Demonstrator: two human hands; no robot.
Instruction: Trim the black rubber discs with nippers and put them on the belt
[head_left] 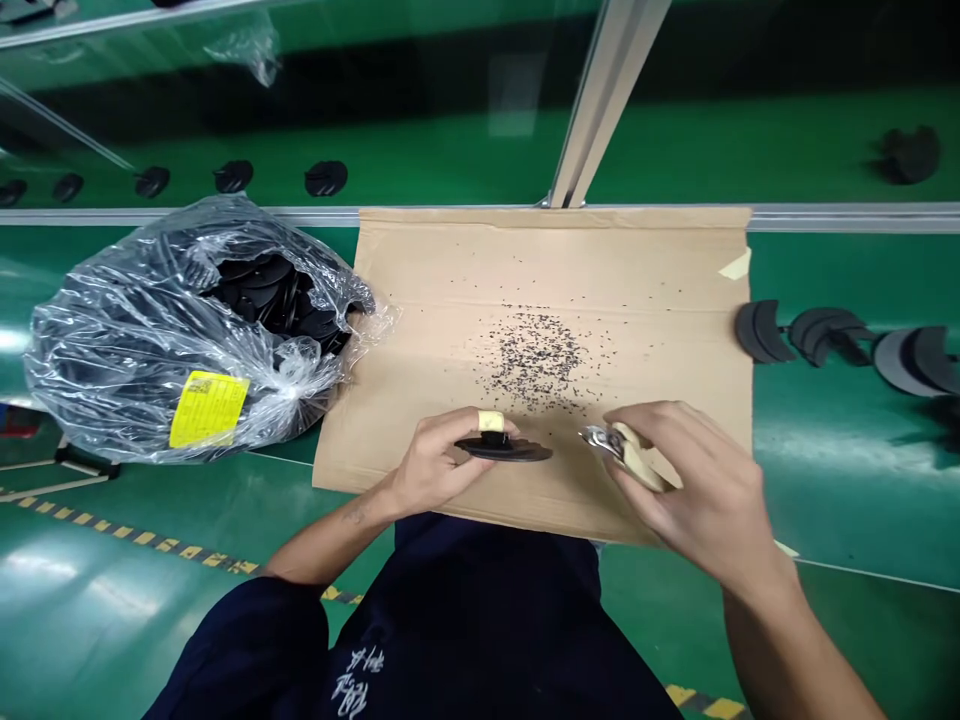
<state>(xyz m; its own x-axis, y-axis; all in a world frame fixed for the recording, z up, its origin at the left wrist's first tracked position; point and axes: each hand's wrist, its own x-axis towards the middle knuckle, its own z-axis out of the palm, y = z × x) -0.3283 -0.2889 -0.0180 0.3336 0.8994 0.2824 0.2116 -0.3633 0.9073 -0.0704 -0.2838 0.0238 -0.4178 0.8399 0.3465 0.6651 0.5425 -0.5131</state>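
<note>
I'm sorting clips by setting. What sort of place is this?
Probably a factory workstation: a green conveyor belt carrying spaced black parts, and a plastic bag of black discs beside a cardboard sheet.

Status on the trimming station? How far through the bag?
Done: several black parts lie to the right, and black shavings dot the cardboard sheet. In hand: left hand holds a black disc; right hand holds a trimming tool. Left: the plastic bag looks largely full.

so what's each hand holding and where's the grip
Left hand holds a flat black disc by its near rim, taped thumb on top. Right hand grips a small cutter by its tan handles, metal tip pointing at the disc.
</note>
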